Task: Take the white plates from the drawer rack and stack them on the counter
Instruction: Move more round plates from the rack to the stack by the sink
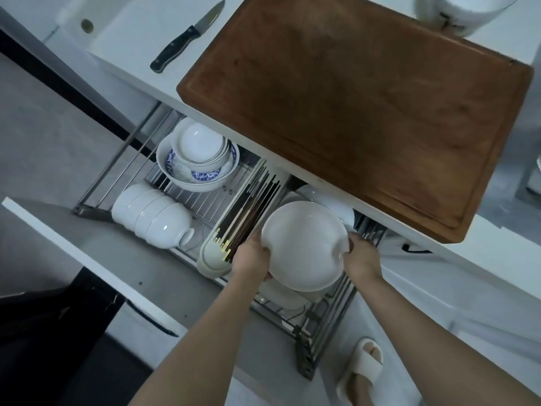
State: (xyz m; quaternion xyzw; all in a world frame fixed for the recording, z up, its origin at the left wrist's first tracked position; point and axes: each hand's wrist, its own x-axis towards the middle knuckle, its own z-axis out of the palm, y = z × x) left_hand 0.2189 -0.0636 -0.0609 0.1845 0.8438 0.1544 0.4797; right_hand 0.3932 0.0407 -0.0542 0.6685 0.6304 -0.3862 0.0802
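The head view looks down at a plate (304, 244) that is held over the rack (304, 326). The plate is gripped on two sides. The left hand (253, 259) is curled round its left edge, and the right hand (361, 257) is curled round its right edge. The plate is tipped a little, with its round face turned up. Under the plate, more white dishes (281, 294) are seen in the rack, but it cannot be told how many. Another white dish (330, 200) is seen just behind the plate, partly hidden under the counter (497, 276).

The plate is likely hard and stiff, so it will not bend. It looks smooth and shiny, so it may be slippery. It can break if it is dropped or bumped on the counter edge, which hangs right above the plate. It is best held by the rim on both sides, as it is held now. The plate is probably not very heavy, but a stack of them would be.

No stack is seen on the counter yet. A big brown board (351, 106) fills much of the counter above the plate.
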